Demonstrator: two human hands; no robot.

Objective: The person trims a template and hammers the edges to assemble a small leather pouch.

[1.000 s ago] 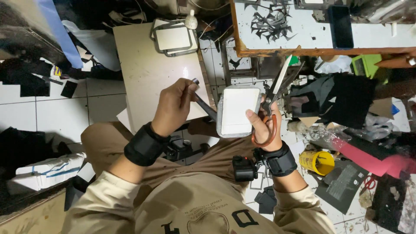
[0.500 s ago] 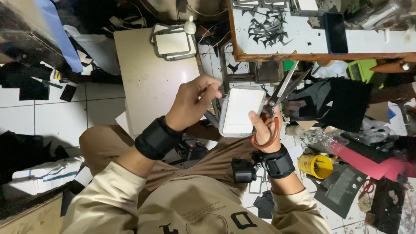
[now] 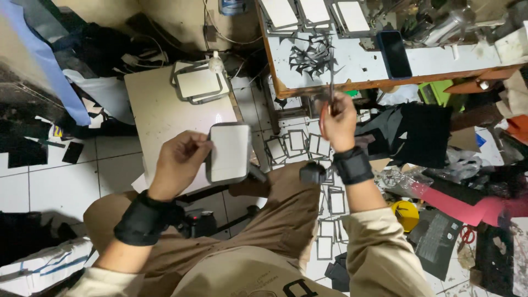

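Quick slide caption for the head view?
Left hand holds a white rectangular panel; right hand lifts scissors toward the workbench.

A person seen from above wears a beige long-sleeved top with dark printed markings on the chest and tan-brown trousers. Each wrist carries a wide black padded band, one behind the left hand (image 3: 179,159) and one behind the right hand (image 3: 338,121), each with a small black device attached.

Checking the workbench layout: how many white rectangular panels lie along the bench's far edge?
3: left panel, middle panel and right panel, side by side on the workbench. More may lie beyond the frame.
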